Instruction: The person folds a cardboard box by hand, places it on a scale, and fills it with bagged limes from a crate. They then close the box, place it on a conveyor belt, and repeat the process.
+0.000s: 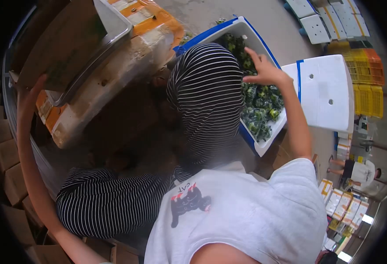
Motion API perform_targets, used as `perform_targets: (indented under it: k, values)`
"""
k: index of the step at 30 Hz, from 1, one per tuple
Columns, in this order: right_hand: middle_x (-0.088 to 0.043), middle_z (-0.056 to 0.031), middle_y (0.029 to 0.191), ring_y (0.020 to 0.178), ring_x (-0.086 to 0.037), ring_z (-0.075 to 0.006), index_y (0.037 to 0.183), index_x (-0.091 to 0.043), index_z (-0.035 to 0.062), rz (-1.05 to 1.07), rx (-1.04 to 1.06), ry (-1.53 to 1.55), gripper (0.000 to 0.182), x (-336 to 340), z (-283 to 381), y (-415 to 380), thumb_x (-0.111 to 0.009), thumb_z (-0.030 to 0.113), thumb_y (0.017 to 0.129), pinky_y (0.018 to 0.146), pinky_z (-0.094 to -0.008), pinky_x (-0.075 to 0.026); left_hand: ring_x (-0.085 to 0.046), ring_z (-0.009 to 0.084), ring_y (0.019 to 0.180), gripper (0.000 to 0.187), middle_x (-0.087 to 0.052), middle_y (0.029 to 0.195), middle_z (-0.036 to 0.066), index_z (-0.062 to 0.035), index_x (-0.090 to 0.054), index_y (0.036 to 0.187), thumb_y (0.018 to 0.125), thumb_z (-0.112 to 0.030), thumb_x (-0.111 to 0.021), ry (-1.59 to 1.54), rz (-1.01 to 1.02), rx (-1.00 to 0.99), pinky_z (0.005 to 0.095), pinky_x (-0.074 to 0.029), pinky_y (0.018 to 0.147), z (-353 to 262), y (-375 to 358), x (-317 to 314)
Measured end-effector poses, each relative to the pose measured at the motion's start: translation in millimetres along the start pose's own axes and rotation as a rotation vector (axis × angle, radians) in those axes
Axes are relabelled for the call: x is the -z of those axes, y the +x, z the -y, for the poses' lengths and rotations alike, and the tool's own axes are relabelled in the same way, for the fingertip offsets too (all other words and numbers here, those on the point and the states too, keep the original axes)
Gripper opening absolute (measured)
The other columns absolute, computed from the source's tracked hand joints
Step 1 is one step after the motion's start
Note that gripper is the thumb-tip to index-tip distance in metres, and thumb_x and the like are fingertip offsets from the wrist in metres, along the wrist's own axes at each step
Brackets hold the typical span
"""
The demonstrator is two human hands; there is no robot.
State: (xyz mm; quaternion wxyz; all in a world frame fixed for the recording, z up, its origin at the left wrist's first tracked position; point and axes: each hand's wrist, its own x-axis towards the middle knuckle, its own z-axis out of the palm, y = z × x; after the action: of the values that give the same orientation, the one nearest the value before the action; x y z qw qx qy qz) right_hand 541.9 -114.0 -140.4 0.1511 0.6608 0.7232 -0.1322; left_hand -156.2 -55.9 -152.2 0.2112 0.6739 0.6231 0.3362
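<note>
At the far left, my left hand (33,88) grips the near edge of a brown cardboard sheet (59,57), thumb on top. The sheet lies over a pale tray (117,39) with a raised rim. To the right, my right hand (264,70) hovers above a white foam box (270,140) with blue tape along its edges. Its thumb and fingers are spread, with nothing between them. Dark green leafy vegetables (261,108), seemingly in clear plastic wrap, fill the box. My striped knee hides part of the box's near side.
Under the tray is a worn foam box (99,94) with orange tape. A white foam lid or box (325,92) is right of the greens. Brown cartons (15,182) line the lower left. Yellow crates (363,70), stacked foam boxes (343,204) and another person (363,171) are farther right.
</note>
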Motion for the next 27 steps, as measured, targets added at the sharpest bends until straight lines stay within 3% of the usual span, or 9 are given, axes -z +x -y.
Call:
perform_targets:
  k: [2,4,5,6,10,17,20,25,27]
  values:
    - [-0.021,-0.0246,0.152,0.134,-0.029,-0.0491,0.152,-0.019,0.0257,0.232,-0.096,0.232,0.101,-71.4,-27.1,-9.8,-0.077,0.047,0.073,0.110,-0.0559,-0.030,-0.058,0.0202,0.112,0.056,-0.061,0.122,0.013,0.0013,-0.054,0.128,0.084,-0.027,-0.075,0.140,0.038,-0.021,0.0325,-0.046,0.095,14.0,2.5,9.3]
    - [-0.022,-0.0241,0.152,0.136,-0.020,-0.0492,0.151,-0.020,0.0310,0.202,-0.089,-0.033,0.102,-150.0,-64.3,0.2,-0.079,0.049,0.070,0.110,-0.0600,-0.026,-0.058,0.0201,0.111,0.056,-0.061,0.121,0.013,0.0014,-0.053,0.128,0.084,-0.026,-0.075,0.154,0.045,-0.021,0.0324,-0.046,0.094,19.9,0.8,7.6]
    - [-0.026,-0.0236,0.150,0.134,-0.019,-0.0487,0.149,-0.027,0.0354,0.129,-0.100,0.140,0.097,-129.9,-49.6,-1.4,-0.078,0.054,0.069,0.110,-0.0605,-0.026,-0.058,0.0201,0.111,0.056,-0.061,0.121,0.013,0.0015,-0.053,0.128,0.084,-0.026,-0.075,0.156,0.050,-0.013,0.0324,-0.046,0.094,25.8,-0.5,11.6]
    - [-0.032,-0.0197,0.147,0.129,-0.026,-0.0460,0.143,-0.038,0.0363,0.060,-0.081,0.222,0.080,-118.0,-39.9,-2.3,-0.073,0.056,0.074,0.107,-0.0577,-0.031,-0.058,0.0201,0.111,0.056,-0.061,0.120,0.013,0.0016,-0.053,0.128,0.084,-0.025,-0.075,0.163,0.056,-0.008,0.0324,-0.047,0.094,29.0,-1.4,14.1]
    - [-0.047,-0.0109,0.136,0.119,-0.040,-0.0440,0.129,-0.053,0.0262,0.079,-0.105,0.093,0.051,-115.2,-19.5,1.6,-0.061,0.054,0.087,0.100,-0.0526,-0.041,-0.059,0.0200,0.109,0.056,-0.062,0.119,0.013,0.0018,-0.052,0.129,0.084,-0.024,-0.074,0.184,0.062,0.009,0.0323,-0.047,0.093,41.5,-5.0,19.3]
    - [-0.056,-0.0066,0.122,0.102,-0.057,-0.0391,0.128,-0.058,0.0257,0.028,-0.221,-0.101,0.063,-108.4,0.3,14.4,-0.068,0.060,0.076,0.085,-0.0471,-0.052,-0.060,0.0199,0.107,0.056,-0.062,0.117,0.013,0.0024,-0.050,0.130,0.085,-0.022,-0.073,0.214,0.052,0.020,0.0321,-0.048,0.091,51.7,-4.8,23.7]
    - [-0.059,-0.0067,0.112,0.094,-0.063,-0.0324,0.124,-0.062,0.0226,-0.050,-0.059,-0.047,0.065,-137.1,-23.5,21.1,-0.072,0.060,0.071,0.080,-0.0435,-0.053,-0.060,0.0198,0.106,0.056,-0.062,0.116,0.013,0.0026,-0.049,0.130,0.085,-0.020,-0.073,0.221,0.055,0.010,0.0320,-0.049,0.090,48.2,-4.0,22.8]
    - [-0.065,-0.0118,0.087,0.084,-0.065,-0.0280,0.094,-0.071,0.0007,-0.319,-0.021,0.320,0.056,-123.8,-46.3,9.6,-0.076,0.052,0.072,0.074,-0.0371,-0.050,-0.061,0.0197,0.104,0.056,-0.063,0.114,0.013,0.0030,-0.048,0.131,0.086,-0.019,-0.072,0.223,0.049,0.011,0.0319,-0.049,0.089,36.2,-10.7,16.9]
    - [-0.065,-0.0103,0.079,0.076,-0.063,-0.0230,0.091,-0.071,-0.0001,-0.293,-0.127,0.459,0.056,-103.9,-50.4,10.3,-0.076,0.052,0.073,0.073,-0.0341,-0.048,-0.061,0.0197,0.103,0.056,-0.063,0.113,0.013,0.0031,-0.048,0.131,0.086,-0.018,-0.072,0.230,0.046,0.013,0.0318,-0.050,0.088,27.8,-15.5,12.3]
